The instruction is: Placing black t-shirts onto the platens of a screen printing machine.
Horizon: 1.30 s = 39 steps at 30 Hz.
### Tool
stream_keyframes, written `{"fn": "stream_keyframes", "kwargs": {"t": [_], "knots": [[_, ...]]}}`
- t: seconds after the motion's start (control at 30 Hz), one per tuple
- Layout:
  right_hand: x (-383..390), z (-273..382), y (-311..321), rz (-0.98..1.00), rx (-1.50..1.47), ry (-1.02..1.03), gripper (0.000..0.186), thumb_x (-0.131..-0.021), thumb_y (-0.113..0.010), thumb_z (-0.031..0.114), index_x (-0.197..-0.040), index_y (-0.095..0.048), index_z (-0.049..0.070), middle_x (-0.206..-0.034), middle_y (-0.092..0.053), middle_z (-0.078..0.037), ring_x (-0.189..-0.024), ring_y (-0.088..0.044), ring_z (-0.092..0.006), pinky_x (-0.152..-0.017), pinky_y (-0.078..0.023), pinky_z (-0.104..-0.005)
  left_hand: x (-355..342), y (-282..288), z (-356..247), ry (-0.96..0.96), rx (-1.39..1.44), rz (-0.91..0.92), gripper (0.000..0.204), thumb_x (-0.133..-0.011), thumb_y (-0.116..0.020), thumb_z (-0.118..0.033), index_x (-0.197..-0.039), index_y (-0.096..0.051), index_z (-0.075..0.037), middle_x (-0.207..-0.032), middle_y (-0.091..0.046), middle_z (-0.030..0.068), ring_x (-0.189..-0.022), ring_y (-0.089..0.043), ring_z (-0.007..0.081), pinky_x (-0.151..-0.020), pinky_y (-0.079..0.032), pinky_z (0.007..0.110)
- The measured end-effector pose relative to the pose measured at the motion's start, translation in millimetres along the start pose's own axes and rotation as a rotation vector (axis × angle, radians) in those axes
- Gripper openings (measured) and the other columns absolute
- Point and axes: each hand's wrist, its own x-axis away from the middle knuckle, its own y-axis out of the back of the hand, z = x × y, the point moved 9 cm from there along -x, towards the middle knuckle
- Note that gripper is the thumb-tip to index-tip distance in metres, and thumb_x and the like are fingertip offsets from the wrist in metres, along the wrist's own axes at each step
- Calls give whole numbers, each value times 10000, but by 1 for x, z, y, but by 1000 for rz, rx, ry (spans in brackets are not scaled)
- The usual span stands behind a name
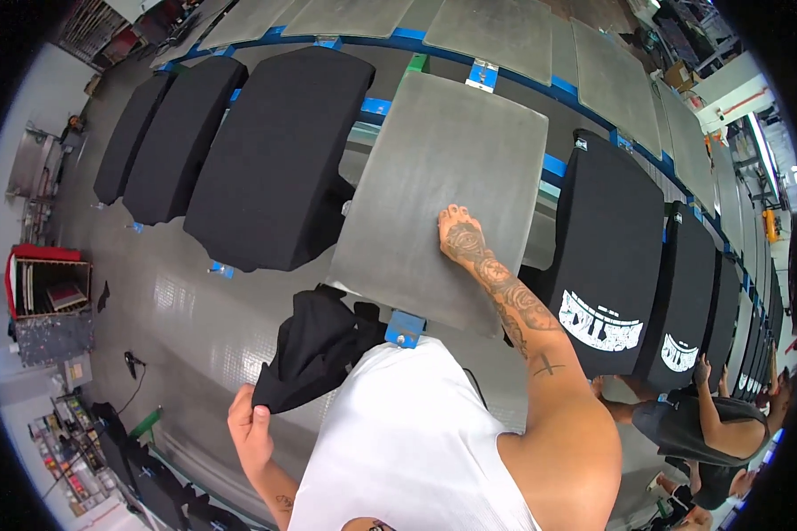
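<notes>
My left hand, low at the left, is closed on the edge of a bunched black garment. The cloth hangs in folds beside the near end of a bare grey platen. On the platen's top rests my right hand, fingers together and pointing away, foreshortened, with nothing visible in it. A blue bracket sits at the platen's near end, close to my white top.
Black shirts are stretched over platens at the left and right; those at right bear white prints. More bare platens run beyond a blue rail. A person in dark clothing stands at right. A red-framed rack stands left.
</notes>
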Motion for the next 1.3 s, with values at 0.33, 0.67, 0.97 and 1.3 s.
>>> {"fn": "stream_keyframes", "kwargs": {"t": [0.33,0.67,0.97,1.3], "knots": [[33,-162,46,-589,-438,-370,125,-801,-523,78,-884,-543,-13,-715,-611,-175,-673,-618,-356,-633,-497,-419,4,1,5,45,44,-40,489,-888,-581,-434,-810,-546,48,-745,-447,23,-699,-395,123,-617,-294,273],[1,-65,27,-157,-505,-140,438,-669,-816,362,-857,-595,34,-811,-638,-101,-742,-628,-216,-678,-511,-352,-10,-11,-2,65,107,-22,465,-880,-596,-407,-807,-552,50,-761,-465,29,-721,-403,123,-643,-299,265],[-31,-63,2,242,-263,-303,483,-622,-843,373,-868,-577,53,-806,-628,-101,-771,-616,-256,-716,-491,-378,-8,-20,-2,66,49,31,457,-892,-579,-391,-744,-491,32,-711,-389,11,-680,-353,115,-597,-251,269],[-13,-62,4,70,-611,-55,169,-764,-703,114,-891,-648,17,-818,-631,-111,-763,-628,-220,-706,-499,-338,9,-9,13,118,76,-29,466,-892,-576,-403,-742,-458,23,-713,-348,3,-674,-324,111,-589,-243,272]]}}
